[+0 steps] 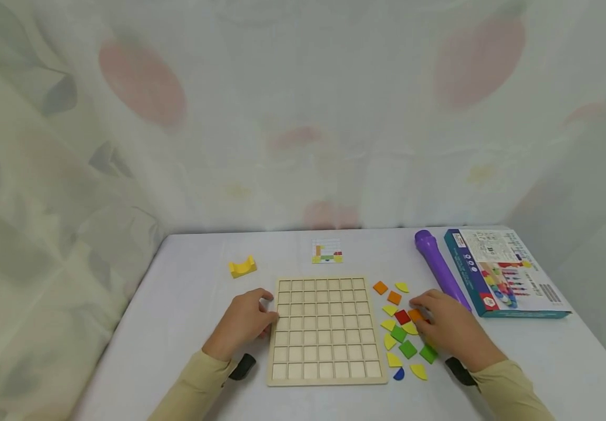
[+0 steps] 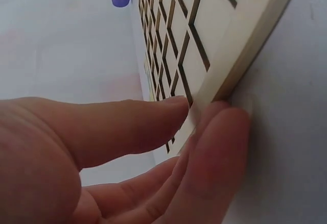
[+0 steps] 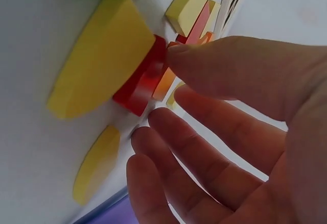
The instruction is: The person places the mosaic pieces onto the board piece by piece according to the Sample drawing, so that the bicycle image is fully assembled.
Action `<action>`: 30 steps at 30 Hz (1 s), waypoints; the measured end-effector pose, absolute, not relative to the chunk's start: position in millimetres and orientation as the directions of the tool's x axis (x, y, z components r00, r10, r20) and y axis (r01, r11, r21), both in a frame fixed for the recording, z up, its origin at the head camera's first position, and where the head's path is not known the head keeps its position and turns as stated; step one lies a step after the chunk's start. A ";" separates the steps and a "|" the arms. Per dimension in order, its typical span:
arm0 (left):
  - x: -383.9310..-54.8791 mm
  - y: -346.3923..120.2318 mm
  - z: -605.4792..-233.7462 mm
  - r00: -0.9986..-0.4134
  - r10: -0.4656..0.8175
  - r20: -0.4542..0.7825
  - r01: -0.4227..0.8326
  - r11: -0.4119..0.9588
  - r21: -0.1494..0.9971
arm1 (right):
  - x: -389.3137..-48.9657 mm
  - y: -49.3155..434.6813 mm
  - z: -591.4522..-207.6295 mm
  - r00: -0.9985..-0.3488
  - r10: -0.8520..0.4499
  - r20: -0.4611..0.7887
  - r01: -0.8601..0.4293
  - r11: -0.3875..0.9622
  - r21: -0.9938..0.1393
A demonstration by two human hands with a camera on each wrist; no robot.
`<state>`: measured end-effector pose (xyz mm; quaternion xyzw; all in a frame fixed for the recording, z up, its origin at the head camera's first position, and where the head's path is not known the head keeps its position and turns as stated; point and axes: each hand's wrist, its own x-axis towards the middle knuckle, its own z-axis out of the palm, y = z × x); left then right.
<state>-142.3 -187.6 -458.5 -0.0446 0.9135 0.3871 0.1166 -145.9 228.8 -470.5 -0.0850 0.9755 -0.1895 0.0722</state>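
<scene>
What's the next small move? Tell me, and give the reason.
I'd probably have the right hand pinch the orange square and lift it: its thumb and fingers are right by that piece, the wooden board shows only bare cells, and the pattern card includes orange. Whether it already grips the piece isn't clear.

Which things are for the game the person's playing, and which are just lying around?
Probably for the game:
- wooden board, with the left hand at its edge
- coloured pieces, with the right hand among them
- little pattern card

Seems just lying about:
- purple stick
- printed box
- curvy yellow block
</scene>
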 end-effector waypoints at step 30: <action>-144.9 -192.1 -461.0 -0.931 0.021 -0.364 -0.282 0.590 0.756 | -157.2 234.7 -470.1 -0.969 -0.200 -0.145 -0.121 0.896 -0.428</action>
